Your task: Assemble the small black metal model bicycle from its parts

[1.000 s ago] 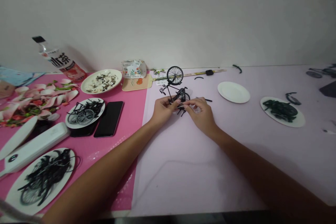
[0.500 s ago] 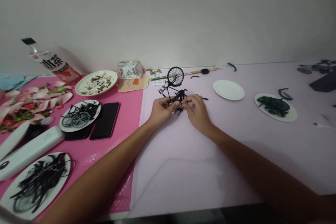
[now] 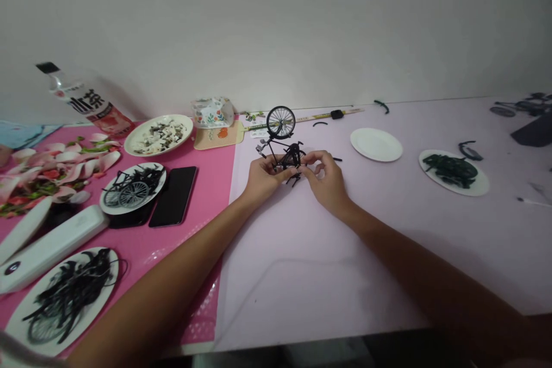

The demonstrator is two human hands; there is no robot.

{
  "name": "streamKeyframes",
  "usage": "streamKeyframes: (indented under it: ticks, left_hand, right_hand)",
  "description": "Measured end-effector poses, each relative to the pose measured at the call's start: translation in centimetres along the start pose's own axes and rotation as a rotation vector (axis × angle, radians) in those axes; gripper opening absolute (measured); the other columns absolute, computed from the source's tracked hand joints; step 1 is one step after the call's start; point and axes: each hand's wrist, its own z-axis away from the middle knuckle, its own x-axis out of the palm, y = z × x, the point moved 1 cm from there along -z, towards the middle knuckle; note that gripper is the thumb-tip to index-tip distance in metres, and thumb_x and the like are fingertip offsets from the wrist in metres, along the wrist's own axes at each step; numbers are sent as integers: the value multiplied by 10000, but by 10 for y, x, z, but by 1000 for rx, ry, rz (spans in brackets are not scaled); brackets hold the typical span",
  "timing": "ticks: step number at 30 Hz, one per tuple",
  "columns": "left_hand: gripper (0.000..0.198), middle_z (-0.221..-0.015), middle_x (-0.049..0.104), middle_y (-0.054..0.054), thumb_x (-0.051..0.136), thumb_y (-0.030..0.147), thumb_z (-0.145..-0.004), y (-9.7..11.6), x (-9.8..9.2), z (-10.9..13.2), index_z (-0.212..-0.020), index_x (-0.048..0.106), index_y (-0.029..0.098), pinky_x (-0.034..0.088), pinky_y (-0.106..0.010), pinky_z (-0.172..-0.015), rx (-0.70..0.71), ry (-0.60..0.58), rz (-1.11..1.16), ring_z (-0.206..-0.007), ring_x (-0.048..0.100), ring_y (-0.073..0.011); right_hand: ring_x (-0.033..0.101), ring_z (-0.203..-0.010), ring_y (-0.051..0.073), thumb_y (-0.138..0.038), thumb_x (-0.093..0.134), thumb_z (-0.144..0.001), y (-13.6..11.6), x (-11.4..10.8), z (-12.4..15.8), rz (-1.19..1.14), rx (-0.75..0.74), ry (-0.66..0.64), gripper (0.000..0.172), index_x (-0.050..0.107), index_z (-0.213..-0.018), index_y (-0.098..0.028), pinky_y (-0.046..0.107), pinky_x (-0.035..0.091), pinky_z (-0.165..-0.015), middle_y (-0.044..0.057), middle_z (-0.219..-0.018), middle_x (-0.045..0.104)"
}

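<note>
A black model bicycle [image 3: 293, 153] with one spoked wheel [image 3: 280, 122] pointing up stands between my hands at the middle of the table. My left hand [image 3: 266, 178] is closed round its lower left part, thumb toward the centre. From the other side my right hand [image 3: 324, 179] pinches at the lower right of the frame, its fingertips meeting the left thumb. Whether a separate small part sits between the right fingertips is too small to make out. A short black piece [image 3: 337, 159] lies just beyond the right knuckles.
White plates of black bicycle parts stand at left [image 3: 133, 188] and lower left [image 3: 64, 299]. A phone [image 3: 173, 196] lies beside one. Rightward are a white plate [image 3: 376, 145] and a plate of dark green parts [image 3: 452, 171]. A bottle [image 3: 88, 100] stands back left.
The model bicycle has tilted slightly, its raised wheel shifting left and a little toward me. Both hands stay on it, with the right fingers slightly rearranged.
</note>
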Motion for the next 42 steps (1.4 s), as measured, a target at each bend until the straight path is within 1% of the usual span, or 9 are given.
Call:
streamKeyframes:
  ticks: [4, 14, 20, 25, 27, 30, 35, 39, 42]
  left_hand:
    - [566, -944, 824, -101, 1013, 459, -603, 3, 0, 0, -1031, 823, 140, 613, -327, -750, 10, 13, 20, -751, 721, -180]
    - [576, -833, 789, -57, 1014, 447, -591, -1, 0, 0, -1035, 815, 141, 586, -306, -711, 1, 27, 28, -690, 673, -152]
    - [574, -737, 742, -21, 1015, 423, -588, 0, 0, 0, -1047, 817, 142, 562, -295, -669, -8, 47, 7, -628, 618, -129]
    - [546, -781, 768, -27, 1016, 388, -582, 3, 1, 2, -1029, 822, 142, 583, -289, -696, -32, 89, 17, -652, 638, -124]
    - [549, -848, 797, -49, 1019, 387, -580, 4, 1, 2, -1030, 820, 142, 607, -308, -741, -44, 108, 23, -706, 678, -145]
    - [560, -901, 816, -73, 1017, 402, -591, 3, 1, 2, -1045, 819, 140, 630, -335, -783, -37, 133, 21, -766, 717, -176]
    - [562, -985, 834, -103, 1012, 382, -593, -1, -2, 1, -1059, 813, 137, 631, -326, -787, -8, 225, 34, -835, 754, -205]
    - [546, -1004, 834, -113, 1002, 376, -611, -3, -4, -1, -1058, 801, 134, 619, -326, -819, 20, 302, 20, -862, 763, -208]
    - [540, -1028, 833, -121, 1001, 371, -608, -3, -6, -1, -1044, 786, 133, 618, -332, -850, 39, 360, 22, -908, 772, -221]
  right_hand:
    - [633, -891, 225, -288, 698, -914, 0, -1, 0, 27, -1, -3, 107, 669, -1016, -269, 373, 512, -748, 60, -1045, 731]
    - [550, -731, 195, -276, 720, -889, 3, -2, 0, 26, 4, 6, 114, 690, -998, -261, 387, 518, -739, 53, -1024, 731]
    - [565, -755, 196, -281, 698, -917, -2, -2, 1, 31, -42, 19, 83, 671, -994, -264, 384, 525, -744, 50, -1020, 718]
    - [637, -884, 211, -345, 725, -923, 1, -16, -16, 31, -70, 175, 176, 619, -1039, -266, 360, 539, -731, 48, -999, 667]
    - [646, -872, 197, -351, 710, -934, 10, -26, -26, -1, -37, 290, 181, 602, -1051, -266, 351, 551, -744, 30, -966, 656]
    - [659, -809, 183, -379, 701, -941, 23, -39, -39, -56, 2, 339, 183, 610, -1051, -266, 343, 557, -715, 8, -912, 650]
    - [611, -619, 160, -512, 522, -1068, 28, -52, -46, -52, 41, 296, 308, 637, -964, -246, 325, 510, -630, -12, -707, 617]
    - [590, -626, 172, -513, 523, -1072, 22, -58, -46, 104, -1, 211, 332, 691, -987, -239, 329, 473, -616, 8, -730, 656]
    - [596, -729, 218, -468, 526, -1070, 20, -61, -48, 249, -82, 189, 306, 720, -980, -249, 375, 489, -694, 31, -763, 675]
